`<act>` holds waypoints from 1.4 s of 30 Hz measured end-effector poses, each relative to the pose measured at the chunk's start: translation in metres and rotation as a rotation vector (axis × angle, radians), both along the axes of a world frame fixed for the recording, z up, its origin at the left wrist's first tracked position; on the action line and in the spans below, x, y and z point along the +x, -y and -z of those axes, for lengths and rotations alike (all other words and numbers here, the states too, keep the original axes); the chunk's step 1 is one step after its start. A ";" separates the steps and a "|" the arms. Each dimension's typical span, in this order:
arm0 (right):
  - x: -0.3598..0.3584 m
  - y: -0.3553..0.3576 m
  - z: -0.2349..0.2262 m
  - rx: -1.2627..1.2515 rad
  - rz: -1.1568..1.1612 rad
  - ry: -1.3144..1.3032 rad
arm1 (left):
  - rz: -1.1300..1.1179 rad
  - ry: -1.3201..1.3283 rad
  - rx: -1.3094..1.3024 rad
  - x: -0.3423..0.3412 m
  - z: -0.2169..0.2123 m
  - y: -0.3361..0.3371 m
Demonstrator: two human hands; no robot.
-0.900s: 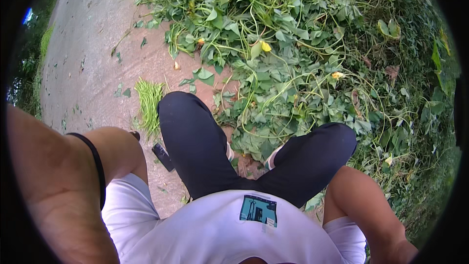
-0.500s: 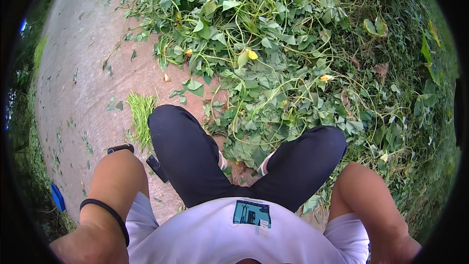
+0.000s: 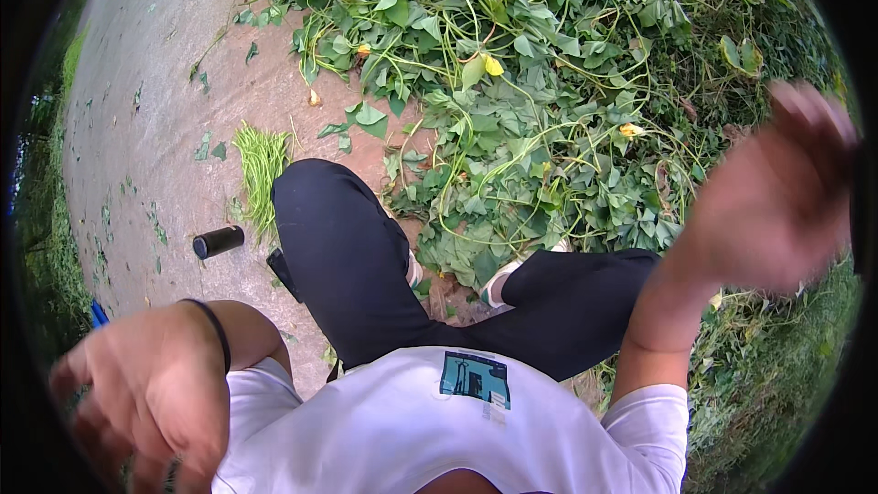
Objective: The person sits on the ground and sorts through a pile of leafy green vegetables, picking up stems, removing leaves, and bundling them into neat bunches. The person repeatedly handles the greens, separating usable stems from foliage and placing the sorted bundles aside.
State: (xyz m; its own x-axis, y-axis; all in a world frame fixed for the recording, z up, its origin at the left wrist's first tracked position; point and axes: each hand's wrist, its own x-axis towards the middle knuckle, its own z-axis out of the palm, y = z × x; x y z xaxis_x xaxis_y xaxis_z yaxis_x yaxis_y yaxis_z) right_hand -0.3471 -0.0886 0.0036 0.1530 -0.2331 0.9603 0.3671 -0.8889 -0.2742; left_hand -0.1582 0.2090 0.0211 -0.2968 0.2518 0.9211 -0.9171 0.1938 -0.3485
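Ground: bare dirt path (image 3: 137, 110) beside vine pile (image 3: 549, 101).
Left hand (image 3: 146, 393): released, empty, low.
Right hand (image 3: 768, 192): raised, blurred, grip unclear.
Risk: small black cylinder (image 3: 218, 241) near knee may roll if kicked.

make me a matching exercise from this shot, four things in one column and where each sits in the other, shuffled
Things:
1. dark cylinder
2. bundle of thin green stems
3. pile of leafy vines
4. black wristband

Places:
A. on the left hand's wrist
B. lying on the bare ground left of the left knee
C. spread in front of the person's legs, filling the upper right
D. on the ground just beyond the left knee, beside the bare path

Pairs: 1-B, 2-D, 3-C, 4-A
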 end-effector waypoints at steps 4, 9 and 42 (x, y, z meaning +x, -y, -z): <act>0.126 -0.016 0.231 0.004 -0.012 -1.042 | 0.067 -1.196 0.391 0.036 0.152 -0.019; 0.100 -0.085 0.395 -0.431 -0.206 -1.921 | -0.151 -1.983 1.077 -0.007 0.315 -0.122; 0.234 0.274 0.233 0.042 0.682 -0.981 | -0.108 -2.758 1.373 -0.079 0.459 -0.049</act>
